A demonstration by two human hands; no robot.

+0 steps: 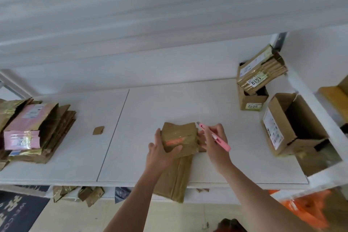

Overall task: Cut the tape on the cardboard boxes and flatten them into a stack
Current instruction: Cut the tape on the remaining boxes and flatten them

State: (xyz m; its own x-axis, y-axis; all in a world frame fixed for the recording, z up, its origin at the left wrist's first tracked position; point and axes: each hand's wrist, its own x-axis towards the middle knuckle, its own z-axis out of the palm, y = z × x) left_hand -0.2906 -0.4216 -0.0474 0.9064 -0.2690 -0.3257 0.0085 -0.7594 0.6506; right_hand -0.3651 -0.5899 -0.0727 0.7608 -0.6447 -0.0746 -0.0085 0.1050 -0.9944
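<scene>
The left hand (162, 151) grips a taped, partly folded cardboard box (179, 140) at the white table's (150, 103) near edge; the right hand (213, 137) pinches a pink box cutter (214, 136) beside it. Far right, one box label (253, 106) reads 6042 and another label (256, 81) reads 1519; a flattened stack (37, 132) lies far left.

A small taped brown box (179, 140) sits mid-table atop a flattened one (174, 179) overhanging the near edge. Flattened stack (37, 133) left; open boxes (293, 128) right.
</scene>
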